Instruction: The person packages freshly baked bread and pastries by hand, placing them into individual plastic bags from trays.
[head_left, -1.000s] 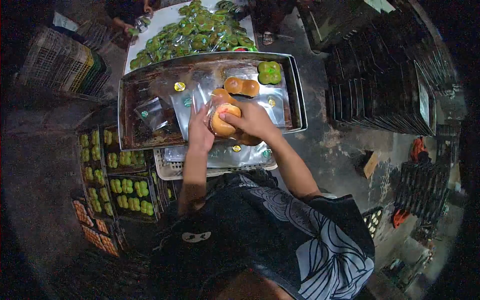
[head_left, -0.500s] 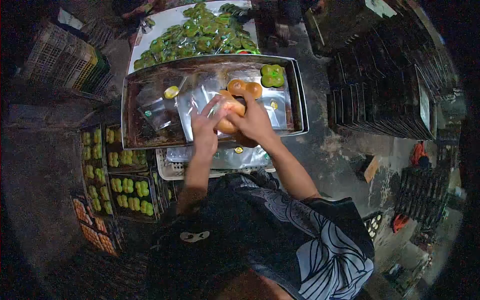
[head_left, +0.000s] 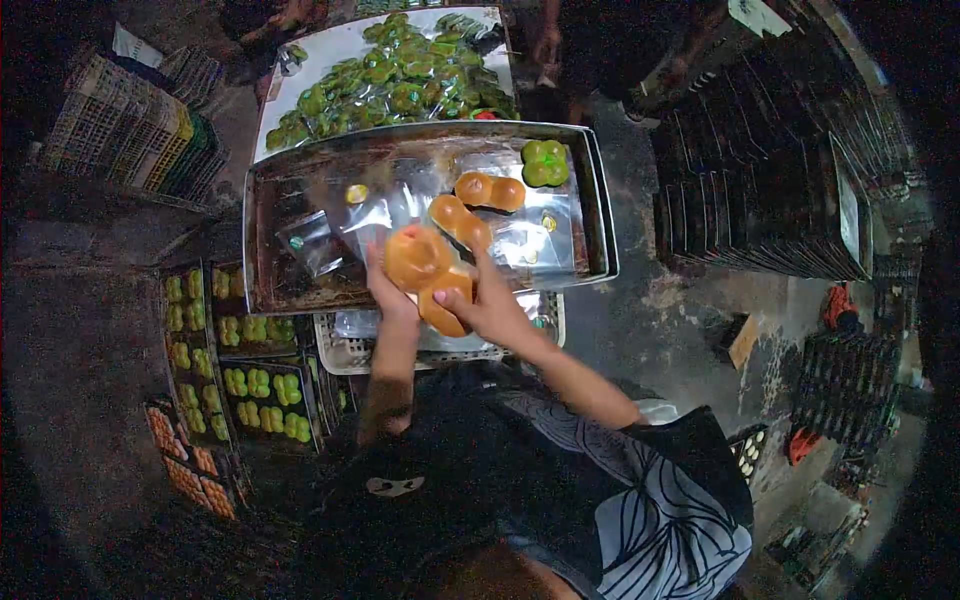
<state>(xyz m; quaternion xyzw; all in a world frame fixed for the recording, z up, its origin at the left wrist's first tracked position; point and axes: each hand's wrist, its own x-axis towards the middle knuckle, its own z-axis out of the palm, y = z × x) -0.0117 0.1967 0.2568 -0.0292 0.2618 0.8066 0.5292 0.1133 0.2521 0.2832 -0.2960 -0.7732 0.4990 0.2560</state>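
Note:
My left hand (head_left: 392,290) is wrapped round the left side of a brown bun cluster (head_left: 417,258) near the front edge of the metal tray (head_left: 330,300). From the right, my right hand (head_left: 492,300) grips the same cluster, its thumb on the lower lobe. Just beyond, a brown bun pair (head_left: 460,222) lies close to my right fingertips, with another brown pair (head_left: 489,191) behind it. A green four-lobed bun (head_left: 545,163) sits in the tray's back right corner. Clear plastic bags (head_left: 318,243) with small labels lie on the tray bottom.
Wrapped green buns (head_left: 400,80) are heaped on a white table (head_left: 270,118) behind the tray. A plastic basket (head_left: 345,358) is beneath its front edge. Trays of green buns (head_left: 265,385) stand at left, stacked dark trays (head_left: 755,215) at right. Another person's hand (head_left: 546,50) shows at the top.
Both hands have moved toward me with the brown bun cluster, now turned to show its glossy top. A brown pair beyond them has come into clearer view.

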